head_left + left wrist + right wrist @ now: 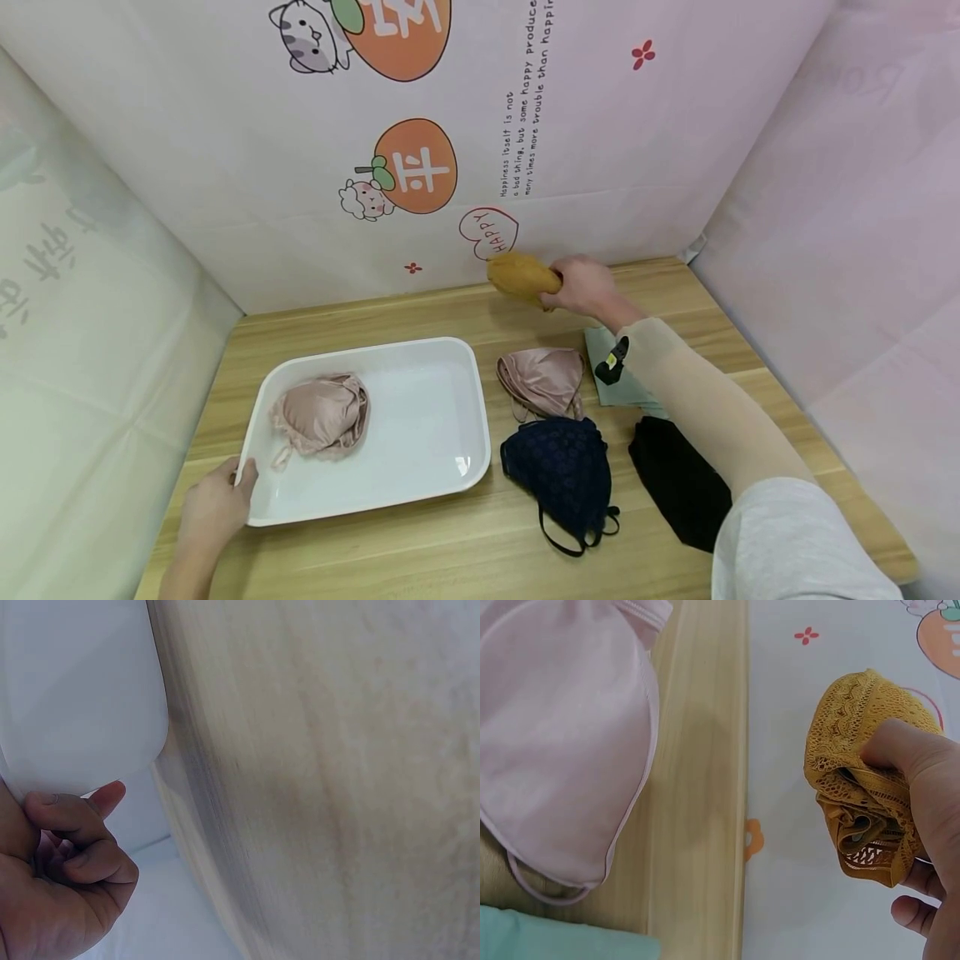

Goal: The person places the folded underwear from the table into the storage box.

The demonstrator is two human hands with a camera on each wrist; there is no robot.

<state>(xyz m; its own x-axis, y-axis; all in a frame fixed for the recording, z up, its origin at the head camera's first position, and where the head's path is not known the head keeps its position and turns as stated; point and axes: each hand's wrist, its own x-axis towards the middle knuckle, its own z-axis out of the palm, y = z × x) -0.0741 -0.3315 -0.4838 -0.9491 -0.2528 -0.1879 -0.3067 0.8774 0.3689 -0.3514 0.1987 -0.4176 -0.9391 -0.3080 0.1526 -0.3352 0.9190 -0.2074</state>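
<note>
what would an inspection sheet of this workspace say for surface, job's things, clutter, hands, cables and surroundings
Surface: wood-grain table, backed by a printed sheet.
Job's things: white tray with a crumpled pink bra in its left part; mustard lace garment held toward the table's back.
Clutter: right of the tray, a second pink bra, navy bra, pale green cloth and black cloth.
Hands: left hand grips the tray's left end; right hand holds the mustard garment.
Cables: nothing seen.
Surroundings: white sheets behind and at both sides.
</note>
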